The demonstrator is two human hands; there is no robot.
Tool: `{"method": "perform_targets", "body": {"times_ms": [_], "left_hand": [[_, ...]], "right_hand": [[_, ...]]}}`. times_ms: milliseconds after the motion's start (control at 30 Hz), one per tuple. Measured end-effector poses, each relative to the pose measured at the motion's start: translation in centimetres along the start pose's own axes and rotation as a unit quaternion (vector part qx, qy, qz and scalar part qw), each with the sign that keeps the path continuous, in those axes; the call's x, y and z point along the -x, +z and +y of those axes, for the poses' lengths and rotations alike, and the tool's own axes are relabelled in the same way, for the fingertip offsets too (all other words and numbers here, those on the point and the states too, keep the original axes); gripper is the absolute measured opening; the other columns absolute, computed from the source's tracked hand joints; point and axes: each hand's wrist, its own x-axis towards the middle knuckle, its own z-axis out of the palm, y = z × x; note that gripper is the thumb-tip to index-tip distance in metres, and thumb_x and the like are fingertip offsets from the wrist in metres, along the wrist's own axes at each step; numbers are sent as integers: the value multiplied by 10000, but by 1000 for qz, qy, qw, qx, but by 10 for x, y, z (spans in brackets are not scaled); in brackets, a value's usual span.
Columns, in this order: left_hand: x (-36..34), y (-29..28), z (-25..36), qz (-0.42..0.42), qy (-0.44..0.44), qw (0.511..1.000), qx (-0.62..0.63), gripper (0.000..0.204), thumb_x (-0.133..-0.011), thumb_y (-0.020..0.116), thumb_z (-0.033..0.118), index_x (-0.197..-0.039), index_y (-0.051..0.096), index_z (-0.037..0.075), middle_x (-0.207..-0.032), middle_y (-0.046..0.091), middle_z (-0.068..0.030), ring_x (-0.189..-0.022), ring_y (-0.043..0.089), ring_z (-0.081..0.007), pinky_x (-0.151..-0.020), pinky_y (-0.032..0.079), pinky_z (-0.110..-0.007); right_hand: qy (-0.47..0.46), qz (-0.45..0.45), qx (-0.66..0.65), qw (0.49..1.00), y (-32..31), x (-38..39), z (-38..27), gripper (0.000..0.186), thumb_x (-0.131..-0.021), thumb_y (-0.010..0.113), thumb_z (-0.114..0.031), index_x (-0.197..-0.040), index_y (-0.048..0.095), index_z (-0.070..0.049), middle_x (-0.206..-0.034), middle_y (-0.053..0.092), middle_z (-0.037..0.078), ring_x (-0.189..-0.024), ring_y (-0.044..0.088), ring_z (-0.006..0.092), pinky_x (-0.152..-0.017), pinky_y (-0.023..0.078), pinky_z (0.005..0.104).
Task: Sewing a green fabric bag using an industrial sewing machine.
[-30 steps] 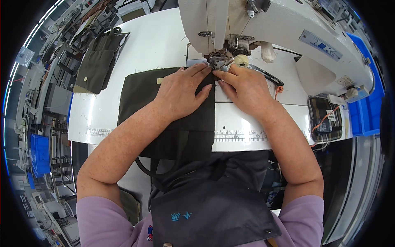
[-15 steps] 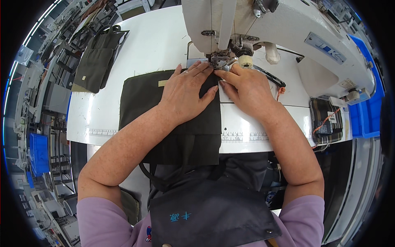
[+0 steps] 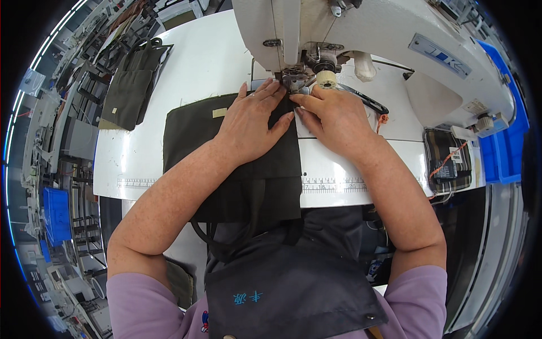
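Head view: flat, dark olive fabric bag piece [image 3: 189,138] on the glossy white sewing table [image 3: 175,73], top right corner up at the metal presser foot [image 3: 294,85] of the white sewing machine [image 3: 389,42]. Lower part overhangs the table's front edge; a dark strap loop [image 3: 212,241] hangs from it, over the dark apron [image 3: 293,282].

Left hand [image 3: 248,121] lies spread, palm down on the cloth, fingertips just beside the foot. Right hand [image 3: 339,118] loosely bent at the cloth's right edge, index finger toward the foot; whether it pinches fabric I cannot tell — machine parts crowd the fingertips.

Risks, as judged: fingers this close could be caught if they slid forward with the machine running. Uneven pressure between the two hands could skew the edge. Overhanging weight (strap included) could drag the piece askew. Slim black hand tool [image 3: 370,103] lies near the right hand — a stray knuckle might knock it.
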Motion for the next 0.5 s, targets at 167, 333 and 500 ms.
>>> {"method": "perform_targets", "body": {"times_ms": [167, 333, 500], "left_hand": [[-12, -1, -14, 7, 21, 1000, 16, 532, -997, 612, 327, -1357, 597, -64, -1467, 547, -252, -1436, 454, -383, -1233, 268, -574], [-7, 2, -22, 61, 56, 997, 1, 505, -991, 624, 350, -1304, 640, -47, -1384, 615, -230, -1351, 542, -384, -1213, 303, -574], [7, -38, 7, 42, 79, 992, -88, 510, -918, 710, 456, -1217, 703, 43, -1334, 666, -134, -1238, 626, -323, -1144, 407, -546]], "right_hand": [[5, 2, -7, 1000, 1, 2, 1, 200, -907, 699, -236, -1075, 771, -154, -864, 646, 62, -769, 690, 298, -685, 556, 436], [5, 13, -34, 999, 0, 2, -2, 187, -906, 698, -234, -1055, 774, -151, -852, 638, 71, -767, 686, 305, -691, 547, 446], [10, 30, -41, 999, -3, 6, 2, 150, -899, 705, -219, -997, 777, -132, -834, 630, 76, -763, 680, 315, -681, 536, 458]]}}
